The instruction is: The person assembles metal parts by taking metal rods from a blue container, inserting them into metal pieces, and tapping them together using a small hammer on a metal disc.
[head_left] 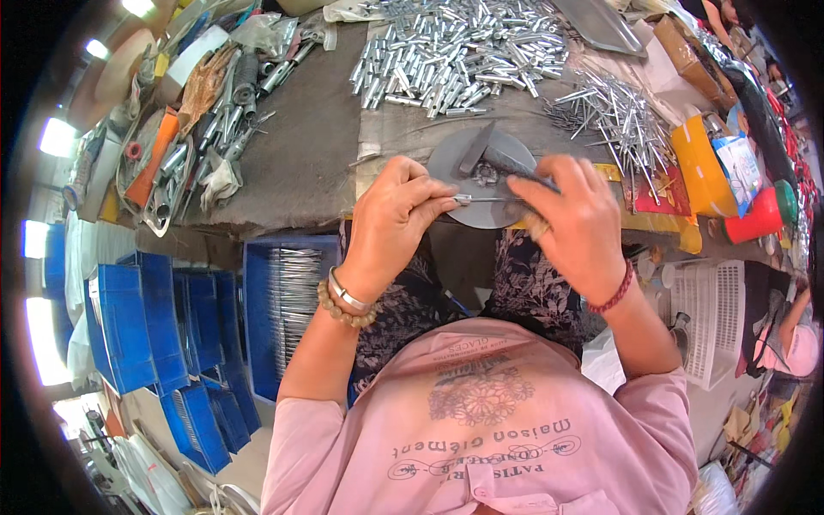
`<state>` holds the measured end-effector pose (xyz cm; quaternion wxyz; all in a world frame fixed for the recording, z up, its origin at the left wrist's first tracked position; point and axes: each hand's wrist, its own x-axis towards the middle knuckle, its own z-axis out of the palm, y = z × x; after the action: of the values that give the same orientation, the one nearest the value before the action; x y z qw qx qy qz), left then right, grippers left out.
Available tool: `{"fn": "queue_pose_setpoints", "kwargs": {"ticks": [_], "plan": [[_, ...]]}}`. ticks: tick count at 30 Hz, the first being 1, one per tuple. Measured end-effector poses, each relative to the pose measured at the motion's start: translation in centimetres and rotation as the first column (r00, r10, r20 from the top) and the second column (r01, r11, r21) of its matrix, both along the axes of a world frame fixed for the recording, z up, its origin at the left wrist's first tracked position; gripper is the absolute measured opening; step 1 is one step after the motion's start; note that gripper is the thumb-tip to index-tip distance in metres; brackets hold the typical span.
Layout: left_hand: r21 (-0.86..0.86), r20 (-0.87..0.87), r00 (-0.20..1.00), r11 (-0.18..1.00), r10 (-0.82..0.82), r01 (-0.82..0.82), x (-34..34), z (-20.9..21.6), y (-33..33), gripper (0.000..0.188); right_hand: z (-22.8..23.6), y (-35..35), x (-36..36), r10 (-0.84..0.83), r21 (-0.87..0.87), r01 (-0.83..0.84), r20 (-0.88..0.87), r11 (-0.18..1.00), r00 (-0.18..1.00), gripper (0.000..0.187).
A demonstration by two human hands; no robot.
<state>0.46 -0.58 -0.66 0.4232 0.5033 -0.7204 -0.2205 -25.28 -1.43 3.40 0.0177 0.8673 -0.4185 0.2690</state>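
Fingers of my left hand (396, 213) pinch a silver metal tube (463, 199). Right hand (573, 210) blurs at the hammer (477, 149); I can't tell its grip.

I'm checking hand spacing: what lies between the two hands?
In the head view, a slim metal rod runs from the left hand toward the right hand, over the round grey plate.

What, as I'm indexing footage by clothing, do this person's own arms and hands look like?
Both arms wear short pink sleeves. At the wrist of the left hand are a smooth silver bangle and a brownish beaded bracelet; the right hand has a dark red bracelet at its wrist.
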Motion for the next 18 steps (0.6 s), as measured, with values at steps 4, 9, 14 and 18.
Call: {"fn": "queue_pose_setpoints", "kwargs": {"ticks": [4,9,14,18], "plan": [[0.006,0.002,1.000,1.000,-0.012,0.012,0.2,-0.3,0.3,0.027,-0.4,2.6,0.7,-0.036,0.190,0.031,0.020,0.981,0.999,0.024],[-0.176,-0.082,0.988,0.974,0.129,-0.142,-1.6,-1.1,2.4,0.035,-1.9,3.6,0.8,-0.127,0.730,-0.189,0.354,0.657,0.926,0.033],[0.374,-0.536,0.822,0.927,0.192,0.028,-3.2,-1.8,5.1,0.056,-2.3,4.6,1.5,-0.415,0.880,-0.421,0.476,0.222,0.775,0.035],[0.440,-0.684,0.682,0.892,0.259,0.102,-3.3,-2.2,5.6,0.065,-2.5,5.4,2.8,-0.446,0.859,-0.462,0.510,0.220,0.736,0.033]]}}
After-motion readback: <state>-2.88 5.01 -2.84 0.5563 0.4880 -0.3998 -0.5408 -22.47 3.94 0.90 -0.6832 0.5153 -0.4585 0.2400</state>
